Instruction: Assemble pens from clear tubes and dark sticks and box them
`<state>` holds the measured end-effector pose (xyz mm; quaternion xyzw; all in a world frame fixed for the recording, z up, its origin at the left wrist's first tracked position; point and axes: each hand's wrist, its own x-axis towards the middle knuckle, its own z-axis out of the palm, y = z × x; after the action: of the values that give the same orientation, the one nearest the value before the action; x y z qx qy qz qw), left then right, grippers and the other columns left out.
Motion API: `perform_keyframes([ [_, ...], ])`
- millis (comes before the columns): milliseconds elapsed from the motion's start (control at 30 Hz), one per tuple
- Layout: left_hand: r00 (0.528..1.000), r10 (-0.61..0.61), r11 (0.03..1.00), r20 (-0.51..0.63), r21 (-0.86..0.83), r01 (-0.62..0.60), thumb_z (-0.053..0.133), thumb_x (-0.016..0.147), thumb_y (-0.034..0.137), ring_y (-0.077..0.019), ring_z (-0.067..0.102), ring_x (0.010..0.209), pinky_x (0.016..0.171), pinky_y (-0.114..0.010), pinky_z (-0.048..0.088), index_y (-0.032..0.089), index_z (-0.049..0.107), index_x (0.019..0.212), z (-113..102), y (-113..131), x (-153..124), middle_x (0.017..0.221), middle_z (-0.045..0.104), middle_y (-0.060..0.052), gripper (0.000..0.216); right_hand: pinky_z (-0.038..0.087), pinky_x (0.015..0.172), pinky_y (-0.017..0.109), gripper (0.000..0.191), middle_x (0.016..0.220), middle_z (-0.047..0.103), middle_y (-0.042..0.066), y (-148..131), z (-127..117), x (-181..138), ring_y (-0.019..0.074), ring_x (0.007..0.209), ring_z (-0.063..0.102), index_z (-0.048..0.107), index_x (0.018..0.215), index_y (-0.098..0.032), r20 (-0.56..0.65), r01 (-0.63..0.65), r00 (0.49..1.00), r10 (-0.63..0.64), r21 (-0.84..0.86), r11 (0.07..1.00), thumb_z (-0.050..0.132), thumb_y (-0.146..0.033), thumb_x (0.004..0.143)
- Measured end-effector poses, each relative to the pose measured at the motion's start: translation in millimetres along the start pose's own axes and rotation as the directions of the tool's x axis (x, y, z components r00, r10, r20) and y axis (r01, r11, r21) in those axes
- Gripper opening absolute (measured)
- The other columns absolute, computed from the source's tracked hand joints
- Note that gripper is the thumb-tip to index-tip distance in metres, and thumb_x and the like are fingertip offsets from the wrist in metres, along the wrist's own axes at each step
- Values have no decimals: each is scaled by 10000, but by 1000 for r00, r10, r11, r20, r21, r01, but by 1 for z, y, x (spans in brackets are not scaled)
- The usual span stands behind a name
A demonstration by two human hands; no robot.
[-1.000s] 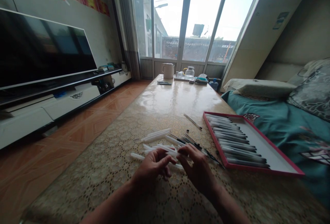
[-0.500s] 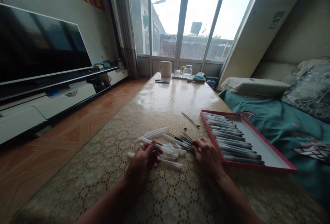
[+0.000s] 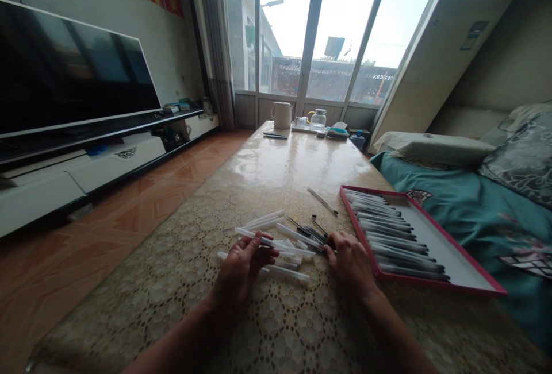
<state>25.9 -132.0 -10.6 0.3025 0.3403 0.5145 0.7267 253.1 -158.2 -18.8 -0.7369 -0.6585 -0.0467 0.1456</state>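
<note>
My left hand [image 3: 241, 265] pinches a translucent white pen barrel [image 3: 264, 240] between thumb and fingers. Several similar loose tubes [image 3: 287, 273] lie under and beyond it on the patterned table. My right hand [image 3: 350, 259] is closed at the end of a bundle of thin dark pen refills [image 3: 308, 231]. One slim refill [image 3: 319, 226] sticks out of its fingertips, its far end at a small black cap [image 3: 314, 216]; whether they touch, I cannot tell. Right of that hand, a pink-rimmed box [image 3: 455, 242] holds a row of pens with dark ends [image 3: 390, 233].
A single pen [image 3: 323, 201] lies beyond the refills. At the table's far end stand a beige kettle [image 3: 282, 115], a glass pot [image 3: 318, 118] and a tissue pack [image 3: 337, 130]. A teal-covered sofa [image 3: 388, 167] borders the right, a TV cabinet [image 3: 103, 173] the left.
A slim refill now slants out from my right fingertips toward the black cap. My left hand still holds the pen barrel. The whole view has shifted slightly.
</note>
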Motion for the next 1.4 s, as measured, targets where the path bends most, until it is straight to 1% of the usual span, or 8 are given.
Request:
perform_keyframes([
  [233, 1000, -11, 1000, -8, -24, 11, 622, 830, 240, -149, 686, 614, 585, -221, 550, 101, 650, 803, 0, 1, 1, 671, 713, -70, 145, 391, 734, 306, 76, 844, 622, 93, 0, -1, 2, 241, 846, 574, 555, 787, -172, -54, 49, 997, -50, -29, 998, 517, -162, 853],
  [433, 997, -8, 999, -79, -44, 5, 516, 889, 165, -157, 696, 632, 615, -240, 565, 100, 620, 827, 3, 3, -1, 675, 711, -83, 138, 374, 570, 240, 140, 702, 610, 5, -14, -11, -7, 159, 611, 583, 486, 894, -206, -96, 175, 984, -149, 392, 903, 374, -274, 945],
  [567, 993, 7, 998, -117, -64, -14, 525, 881, 153, -156, 697, 632, 617, -237, 566, 104, 605, 840, 2, 4, 0, 680, 711, -83, 103, 361, 562, 215, 97, 700, 608, -19, -32, -17, -19, 130, 610, 574, 492, 882, -221, -103, 278, 959, -264, 519, 808, 420, -267, 927],
  [800, 993, 6, 999, -116, -49, -12, 607, 830, 169, -163, 698, 625, 613, -245, 565, 119, 594, 835, 3, 3, 0, 677, 711, -72, 51, 354, 565, 214, 60, 693, 584, -17, -39, -18, -23, 121, 602, 547, 508, 863, -209, -155, 323, 946, -284, 501, 803, 453, -196, 884],
  [967, 998, 48, 998, -39, 34, -46, 707, 756, 275, -169, 692, 606, 613, -252, 559, 122, 616, 799, 5, -1, -1, 655, 714, -67, 184, 371, 579, 225, 108, 704, 579, -11, -39, -17, -23, 123, 602, 554, 520, 864, -207, -160, 360, 932, -325, 491, 793, 421, -213, 909],
  [1200, 965, -67, 987, 255, 161, 26, 765, 693, 286, -172, 680, 599, 600, -262, 556, 89, 682, 820, 5, -12, -4, 689, 723, -102, 249, 442, 645, 258, 161, 820, 630, 21, -45, -22, -28, 150, 706, 611, 467, 1032, -202, -171, 295, 954, -245, 671, 680, 371, -295, 943],
  [1333, 994, -101, 992, 43, -75, 104, 668, 788, 162, -159, 695, 630, 612, -228, 567, 94, 675, 791, 2, -3, -1, 683, 720, -88, 68, 475, 624, 271, 308, 854, 648, 49, -27, -22, -20, 169, 745, 626, 514, 1030, -201, -277, 211, 961, 19, 774, 597, 259, -363, 972],
  [1400, 990, -116, 968, -79, -230, 95, 558, 853, 95, -130, 690, 609, 598, -199, 567, 92, 666, 786, 1, 5, 1, 687, 717, -79, 128, 464, 575, 270, 307, 779, 644, 44, -13, -18, -12, 172, 662, 613, 547, 950, -192, -298, 108, 937, 181, 742, 662, 307, -384, 958],
])
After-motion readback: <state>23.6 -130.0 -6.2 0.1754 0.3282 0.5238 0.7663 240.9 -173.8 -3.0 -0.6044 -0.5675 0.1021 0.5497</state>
